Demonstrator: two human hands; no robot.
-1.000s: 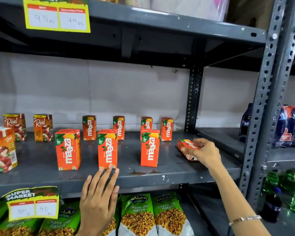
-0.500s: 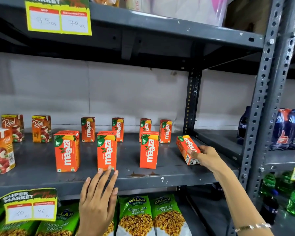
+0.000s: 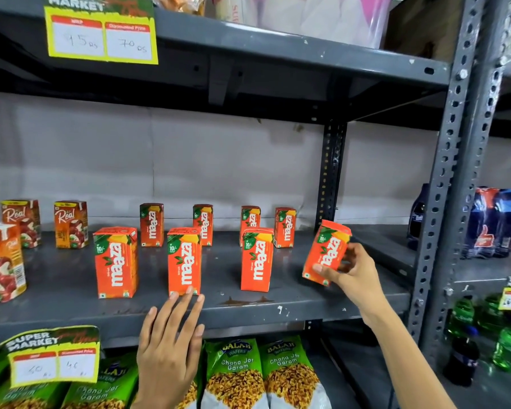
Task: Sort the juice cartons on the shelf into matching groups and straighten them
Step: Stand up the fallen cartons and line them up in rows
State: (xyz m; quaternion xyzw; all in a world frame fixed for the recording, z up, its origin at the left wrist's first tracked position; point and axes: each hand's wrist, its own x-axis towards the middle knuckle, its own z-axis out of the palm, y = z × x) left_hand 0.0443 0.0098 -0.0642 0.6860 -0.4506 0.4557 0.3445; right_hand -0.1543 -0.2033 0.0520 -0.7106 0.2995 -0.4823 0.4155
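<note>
The grey shelf (image 3: 307,302) already looks mostly sorted to me: the Real cartons (image 3: 71,224) keep to the left end and the Maaza cartons fill the middle and right, so I judge the grouping nearly done and the straightening what is left. Among the Maaza ones, 4 small cartons stand in a back row (image 3: 204,224) and 3 larger ones stand upright in a front row (image 3: 115,262), spaced unevenly. The last carton (image 3: 326,252) is in my right hand (image 3: 356,274), tilted and, I think, just clear of the shelf at the right end of that front row; my thumb and fingers pinch its lower half. It has yet to be stood upright in line. My left hand (image 3: 168,346) lies flat with fingers spread, tips touching the base of the middle front carton (image 3: 184,261), gripping nothing.
</note>
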